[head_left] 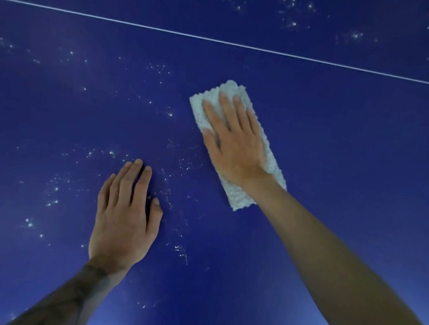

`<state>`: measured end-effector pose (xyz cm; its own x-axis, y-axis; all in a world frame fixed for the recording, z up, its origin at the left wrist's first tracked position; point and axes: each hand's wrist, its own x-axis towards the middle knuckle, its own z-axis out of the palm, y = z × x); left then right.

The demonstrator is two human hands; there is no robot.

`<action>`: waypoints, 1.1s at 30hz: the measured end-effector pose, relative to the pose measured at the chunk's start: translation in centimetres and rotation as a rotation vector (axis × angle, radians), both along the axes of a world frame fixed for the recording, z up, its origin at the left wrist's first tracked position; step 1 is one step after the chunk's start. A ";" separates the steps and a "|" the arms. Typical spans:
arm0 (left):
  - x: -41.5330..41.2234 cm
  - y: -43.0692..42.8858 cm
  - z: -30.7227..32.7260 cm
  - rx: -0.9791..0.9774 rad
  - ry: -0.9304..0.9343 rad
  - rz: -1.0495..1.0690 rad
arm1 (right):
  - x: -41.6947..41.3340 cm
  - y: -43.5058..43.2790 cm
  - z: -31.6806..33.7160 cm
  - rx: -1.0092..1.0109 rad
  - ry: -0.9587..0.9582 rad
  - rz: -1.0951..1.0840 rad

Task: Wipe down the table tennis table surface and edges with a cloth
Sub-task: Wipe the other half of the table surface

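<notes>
The blue table tennis table surface (344, 139) fills the whole view. A folded pale cloth (274, 169) lies flat on it, right of centre. My right hand (234, 140) presses on the cloth with straight fingers spread, covering its middle. My left hand (124, 216) rests flat on the bare table, lower left of the cloth, fingers straight and holding nothing. White specks and smears dot the surface to the left of the cloth and around my left hand.
A thin white line (221, 41) crosses the table beyond the cloth, running left to right. More white specks (292, 8) are scattered past that line. No table edge shows in view.
</notes>
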<state>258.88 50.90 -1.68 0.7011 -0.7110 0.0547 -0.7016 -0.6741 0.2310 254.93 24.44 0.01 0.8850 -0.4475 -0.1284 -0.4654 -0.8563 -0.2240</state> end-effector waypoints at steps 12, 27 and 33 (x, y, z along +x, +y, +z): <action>0.0 -0.2 0.4 0.035 0.038 0.013 | 8.3 -3.8 0.6 0.020 0.001 -0.215; 0.0 -0.1 0.3 0.028 0.033 0.005 | 8.8 -1.0 0.5 0.029 -0.011 -0.321; 0.1 -0.1 1.0 0.027 0.045 0.006 | 3.2 7.4 0.5 0.005 -0.020 0.123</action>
<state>258.98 50.80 -0.66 0.7067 -0.7075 0.0042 -0.6869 -0.6846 0.2438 258.17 31.85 0.55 0.9354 -0.3353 -0.1124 -0.3529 -0.9054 -0.2360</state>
